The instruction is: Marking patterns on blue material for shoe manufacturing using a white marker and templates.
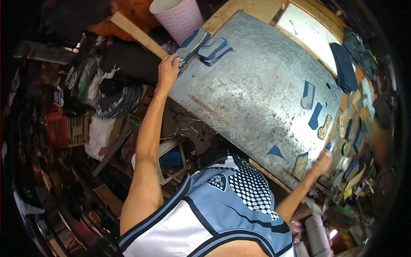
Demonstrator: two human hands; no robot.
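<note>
Blue-and-grey pieces (193,43) lie stacked at the left edge of the metal sheet (239,94), toward its far end, where your left hand (168,70) meets the stack, fingers bent and close together — whether they pinch a layer is hard to tell. Your right hand (322,162) is a blur by the sheet's near right side, fingers seemingly curled, anything in them unclear. To work well, take one layer at a time by its edge, leave the neighbouring pile (212,48) square — and use a light, flat touch so nothing creases
</note>
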